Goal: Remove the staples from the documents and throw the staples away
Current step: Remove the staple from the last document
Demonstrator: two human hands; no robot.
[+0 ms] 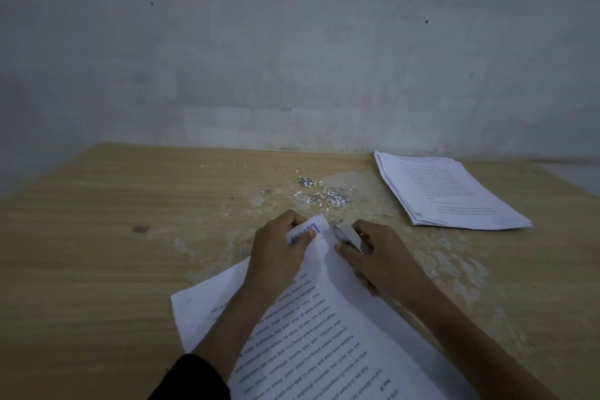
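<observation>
Near the front of the wooden worktop (pixel 97 237), the left hand (pixel 279 247) pinches the far corner of a printed document (pixel 324 334), its fingers (pixel 296 218) curled round the paper. Just beside it, the right hand (pixel 380 256) grips a metal staple remover (pixel 349 235), tip at that corner. Beyond lie loose staples (pixel 337 196) among paper scraps (pixel 297 194); a stack of documents (pixel 451 193) sits far right.

The table (pixel 97 237) is light tan with fine wood-grain lines and pale worn patches. The wall (pixel 292 42) is dull grey-white with dark specks. The document (pixel 324 334) is white with black text lines and one blue word. The paper stack (pixel 448 191) is white with reddish lines. The metal tool (pixel 349 234) is silver-grey, the sleeve (pixel 191 380) black.
</observation>
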